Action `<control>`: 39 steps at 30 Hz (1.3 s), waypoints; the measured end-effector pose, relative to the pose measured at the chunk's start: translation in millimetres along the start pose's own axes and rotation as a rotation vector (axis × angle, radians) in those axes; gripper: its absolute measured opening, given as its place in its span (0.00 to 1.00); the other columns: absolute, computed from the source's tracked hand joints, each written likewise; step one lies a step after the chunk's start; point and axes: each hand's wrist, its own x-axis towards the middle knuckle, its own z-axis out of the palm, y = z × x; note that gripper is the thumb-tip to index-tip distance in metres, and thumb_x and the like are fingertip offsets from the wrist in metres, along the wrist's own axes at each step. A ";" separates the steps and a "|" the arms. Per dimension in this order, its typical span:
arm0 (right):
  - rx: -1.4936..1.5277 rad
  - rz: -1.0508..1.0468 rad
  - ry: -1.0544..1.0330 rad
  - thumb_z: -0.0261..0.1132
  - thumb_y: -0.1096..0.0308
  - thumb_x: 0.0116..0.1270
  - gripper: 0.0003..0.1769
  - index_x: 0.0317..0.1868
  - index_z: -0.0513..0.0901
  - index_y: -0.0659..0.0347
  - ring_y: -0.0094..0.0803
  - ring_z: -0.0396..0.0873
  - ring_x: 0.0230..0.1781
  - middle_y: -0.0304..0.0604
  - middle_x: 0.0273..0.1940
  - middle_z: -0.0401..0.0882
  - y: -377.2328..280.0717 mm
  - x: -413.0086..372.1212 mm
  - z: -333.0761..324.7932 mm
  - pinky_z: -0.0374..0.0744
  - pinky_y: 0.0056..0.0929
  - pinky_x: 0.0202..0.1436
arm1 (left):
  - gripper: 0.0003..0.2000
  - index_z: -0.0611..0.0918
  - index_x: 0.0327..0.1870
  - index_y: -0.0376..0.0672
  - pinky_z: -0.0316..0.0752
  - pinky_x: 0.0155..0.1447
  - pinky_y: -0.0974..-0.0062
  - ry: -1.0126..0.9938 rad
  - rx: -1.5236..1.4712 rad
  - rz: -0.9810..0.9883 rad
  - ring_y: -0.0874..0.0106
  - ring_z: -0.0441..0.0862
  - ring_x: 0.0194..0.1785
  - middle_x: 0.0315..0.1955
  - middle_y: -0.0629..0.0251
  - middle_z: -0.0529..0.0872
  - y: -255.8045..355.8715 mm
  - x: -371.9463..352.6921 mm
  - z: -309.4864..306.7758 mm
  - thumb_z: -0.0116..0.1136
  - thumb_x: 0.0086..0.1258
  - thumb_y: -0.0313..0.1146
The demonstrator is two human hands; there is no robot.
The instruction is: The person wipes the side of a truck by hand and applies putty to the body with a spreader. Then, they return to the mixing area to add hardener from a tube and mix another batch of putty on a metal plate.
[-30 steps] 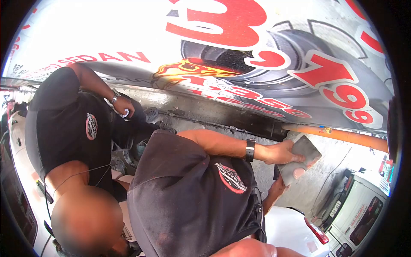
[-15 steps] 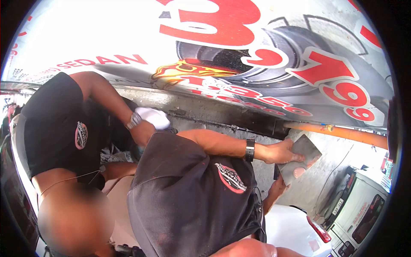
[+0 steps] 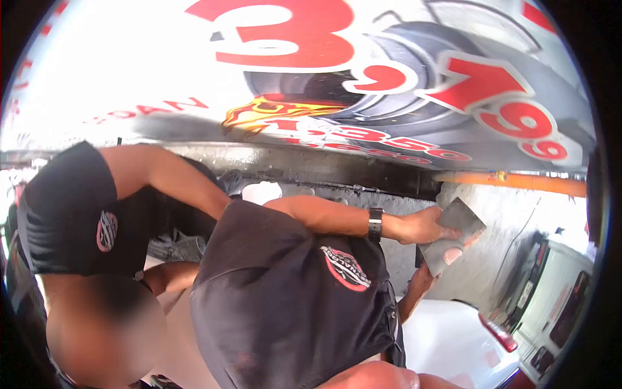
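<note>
A dark grey flat rectangular panel point(image 3: 461, 215) is held out in front of me at the right. What kind of panel it is, I cannot make out. My left hand point(image 3: 420, 227), with a black watch point(image 3: 375, 225) on the wrist, grips its near side, the thumb lying on its face. From the lower edge my right hand point(image 3: 422, 282) holds the same panel, partly hidden behind it. My black shirt point(image 3: 285, 292) with a round logo fills the middle of the view.
A co-worker in a black shirt point(image 3: 71, 214) leans close on the left, one forearm running behind my sleeve. Near it lies a white cloth-like thing point(image 3: 262, 192). A large printed banner point(image 3: 149, 58) spans the top. An orange pole point(image 3: 518, 183), white car point(image 3: 440, 337) and van point(image 3: 551, 285) stand right.
The view has shifted slightly. The co-worker's hand, earlier visible beside the white thing, has gone behind my sleeve. My hands keep hold of the panel, almost unmoved.
</note>
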 end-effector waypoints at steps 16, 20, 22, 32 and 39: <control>1.665 0.657 0.433 0.49 0.58 0.79 0.25 0.68 0.67 0.68 0.39 0.72 0.65 0.49 0.65 0.72 -38.4 -23.9 -29.1 0.69 0.37 0.68 | 0.16 0.78 0.58 0.37 0.80 0.55 0.69 -0.117 -0.343 -0.428 0.70 0.84 0.51 0.51 0.63 0.84 -48.0 34.8 -17.2 0.56 0.76 0.36; 1.843 0.560 0.362 0.42 0.51 0.81 0.31 0.72 0.62 0.66 0.41 0.65 0.71 0.50 0.70 0.67 -46.2 -4.6 -21.8 0.60 0.42 0.74 | 0.17 0.76 0.61 0.40 0.81 0.57 0.68 -0.156 -0.398 -0.571 0.71 0.83 0.53 0.53 0.65 0.83 -78.5 28.4 0.8 0.57 0.76 0.36; 1.851 0.643 0.251 0.41 0.50 0.81 0.31 0.71 0.62 0.67 0.41 0.65 0.71 0.49 0.70 0.67 -43.9 -4.7 -13.1 0.59 0.44 0.75 | 0.17 0.75 0.62 0.42 0.81 0.57 0.68 -0.167 -0.311 -0.550 0.70 0.82 0.54 0.53 0.65 0.83 -83.5 27.1 10.2 0.57 0.75 0.35; 0.718 0.225 -0.536 0.63 0.64 0.72 0.18 0.57 0.81 0.65 0.37 0.80 0.53 0.49 0.51 0.82 -39.1 -82.9 -11.5 0.77 0.32 0.57 | 0.20 0.74 0.62 0.38 0.79 0.58 0.69 -0.075 -0.159 -0.346 0.70 0.83 0.54 0.54 0.62 0.83 -72.5 50.3 -14.5 0.60 0.74 0.36; 0.583 0.217 -0.485 0.63 0.70 0.69 0.10 0.46 0.84 0.67 0.40 0.82 0.45 0.47 0.46 0.82 -80.3 -87.0 -68.3 0.80 0.34 0.50 | 0.19 0.74 0.61 0.38 0.80 0.57 0.69 -0.088 -0.219 -0.473 0.70 0.83 0.53 0.53 0.63 0.83 -66.2 53.7 -11.9 0.60 0.74 0.36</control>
